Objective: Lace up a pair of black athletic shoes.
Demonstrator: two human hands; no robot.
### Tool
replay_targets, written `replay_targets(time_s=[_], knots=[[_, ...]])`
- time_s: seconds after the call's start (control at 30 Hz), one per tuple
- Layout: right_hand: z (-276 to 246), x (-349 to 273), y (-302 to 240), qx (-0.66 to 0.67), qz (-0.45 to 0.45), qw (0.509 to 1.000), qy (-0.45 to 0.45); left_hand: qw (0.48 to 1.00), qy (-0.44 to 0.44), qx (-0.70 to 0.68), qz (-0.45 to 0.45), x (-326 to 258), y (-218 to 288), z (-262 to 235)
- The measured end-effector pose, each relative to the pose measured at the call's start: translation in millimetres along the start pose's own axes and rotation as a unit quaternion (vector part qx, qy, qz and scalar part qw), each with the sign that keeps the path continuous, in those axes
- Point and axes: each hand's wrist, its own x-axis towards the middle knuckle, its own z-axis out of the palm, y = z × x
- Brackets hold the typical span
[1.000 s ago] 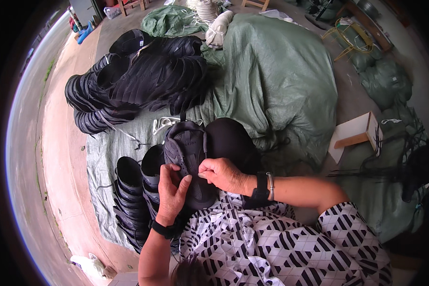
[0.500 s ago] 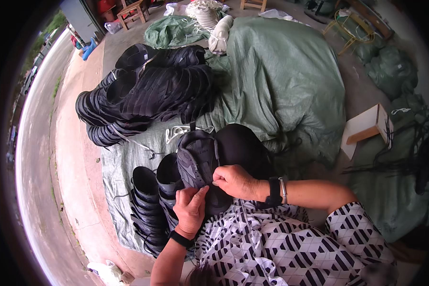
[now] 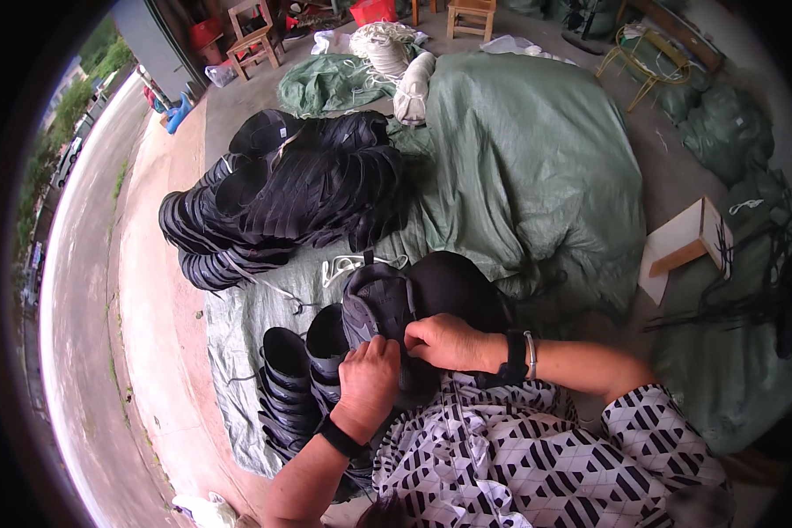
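A dark grey shoe upper (image 3: 357, 310) lies across my lap, with its collar opening facing away from me. My left hand (image 3: 368, 380) is closed over the near left side of the upper, its fingertips bent down at the lacing area. Just to the right, my right hand (image 3: 451, 343) is closed in a pinch at the same area. Whatever is between the fingers of either hand is too small or hidden to make out. A rounded black object (image 3: 458, 286) sits behind my right hand. Stacks of nested black shoe uppers (image 3: 286, 387) stand left of my left hand.
A large pile of black shoe uppers (image 3: 326, 189) rests on a green tarp (image 3: 238, 326). A covered green heap (image 3: 537, 167) rises to its right. White cord (image 3: 383, 48) lies at the back. A wooden-edged white board (image 3: 678, 246) and black laces (image 3: 774, 282) are at right.
My left hand has turned, its knuckles now facing up, and has moved slightly across the shoe upper. My right hand stays pinched near it. The whole view has shifted a little.
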Motion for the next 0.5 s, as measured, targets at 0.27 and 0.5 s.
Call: replay_targets(time_s=[0.27,0.5], knots=[[-55,-35,0,0.114,0.141,0.98,-0.085,0.822,0.141,-0.498,-0.237,-39,-39,-33],[-36,-24,18,0.622,0.286,0.706,-0.182,0.506,0.229,-0.791,-0.256,-3,-12,-38]])
